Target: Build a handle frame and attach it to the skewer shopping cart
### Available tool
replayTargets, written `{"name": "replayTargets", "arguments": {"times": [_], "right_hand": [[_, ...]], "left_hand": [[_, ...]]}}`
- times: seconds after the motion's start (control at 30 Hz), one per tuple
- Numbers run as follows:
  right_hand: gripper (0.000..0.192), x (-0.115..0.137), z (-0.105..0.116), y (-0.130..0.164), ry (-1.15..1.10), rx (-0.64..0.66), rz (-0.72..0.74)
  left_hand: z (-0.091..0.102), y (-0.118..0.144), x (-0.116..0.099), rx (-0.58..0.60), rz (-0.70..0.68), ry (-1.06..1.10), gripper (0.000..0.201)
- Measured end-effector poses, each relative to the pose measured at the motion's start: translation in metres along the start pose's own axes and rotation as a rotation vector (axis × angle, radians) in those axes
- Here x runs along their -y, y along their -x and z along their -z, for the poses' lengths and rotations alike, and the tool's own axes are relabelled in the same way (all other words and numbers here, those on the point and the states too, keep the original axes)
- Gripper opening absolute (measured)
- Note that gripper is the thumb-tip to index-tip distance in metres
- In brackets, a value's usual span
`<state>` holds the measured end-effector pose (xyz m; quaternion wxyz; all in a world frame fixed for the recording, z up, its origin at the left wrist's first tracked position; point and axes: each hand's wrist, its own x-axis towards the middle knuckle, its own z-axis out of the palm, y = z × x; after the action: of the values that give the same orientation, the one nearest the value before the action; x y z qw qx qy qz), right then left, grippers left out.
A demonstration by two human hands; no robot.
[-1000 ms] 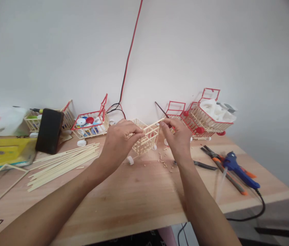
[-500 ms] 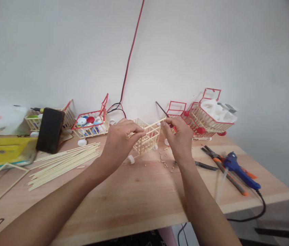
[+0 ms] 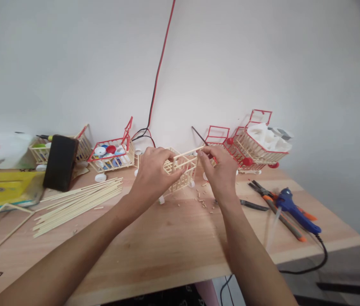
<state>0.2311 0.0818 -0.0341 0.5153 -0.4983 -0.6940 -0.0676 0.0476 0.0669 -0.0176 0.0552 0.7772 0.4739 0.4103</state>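
Observation:
A small shopping cart (image 3: 183, 180) made of pale wooden sticks, with white wheels, stands on the table between my hands. My right hand (image 3: 220, 168) pinches the right end of a thin wooden stick (image 3: 189, 152) that lies across the cart's top. At the cart's left corner is my left hand (image 3: 152, 172). Its thumb and index finger are apart, with cart bars showing in the gap; the thumb rests by the near side. The other left fingers are partly hidden.
Loose sticks (image 3: 81, 204) and a phone (image 3: 60, 163) are on the left. Finished carts with red trim (image 3: 111, 157) line the wall, one filled with white material (image 3: 264, 140). Pliers (image 3: 278, 212) and a blue glue gun (image 3: 298, 210) lie right. Stick offcuts (image 3: 202, 199) are scattered near the cart.
My left thumb and index finger have parted from their pinch at the stick's left end. My right hand still pinches the other end. The whole view has shifted slightly.

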Motion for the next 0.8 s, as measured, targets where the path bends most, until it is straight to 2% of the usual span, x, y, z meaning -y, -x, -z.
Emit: {"name": "replayTargets", "arguments": {"times": [0.13, 0.23, 0.3, 0.33, 0.4, 0.43, 0.6, 0.8], "right_hand": [[0.014, 0.001, 0.001, 0.000, 0.001, 0.003, 0.000], [0.013, 0.000, 0.001, 0.000, -0.003, 0.000, -0.004], [0.012, -0.001, 0.001, 0.001, -0.015, -0.004, -0.002], [0.011, -0.001, 0.001, 0.001, -0.024, -0.003, 0.002], [0.011, -0.002, 0.001, 0.001, -0.034, 0.000, 0.012], [0.011, -0.002, 0.001, 0.001, -0.035, -0.001, 0.017], [0.010, -0.002, 0.003, 0.002, -0.041, 0.001, 0.043], [0.012, -0.003, 0.005, 0.004, -0.035, 0.007, 0.030]], "left_hand": [[0.005, 0.002, -0.004, -0.042, 0.033, 0.042, 0.027], [0.011, 0.018, -0.007, -0.204, -0.033, 0.025, 0.021], [0.012, 0.034, -0.011, -0.364, -0.207, -0.014, 0.013], [0.010, 0.042, -0.013, -0.376, -0.335, -0.033, 0.013], [0.003, 0.056, -0.018, -0.248, -0.524, -0.093, 0.019], [-0.002, 0.060, -0.021, -0.179, -0.552, -0.146, 0.024], [-0.027, 0.058, -0.032, -0.055, -0.448, -0.330, 0.036], [-0.029, 0.041, -0.044, 0.214, -0.293, -0.423, 0.051]]}}
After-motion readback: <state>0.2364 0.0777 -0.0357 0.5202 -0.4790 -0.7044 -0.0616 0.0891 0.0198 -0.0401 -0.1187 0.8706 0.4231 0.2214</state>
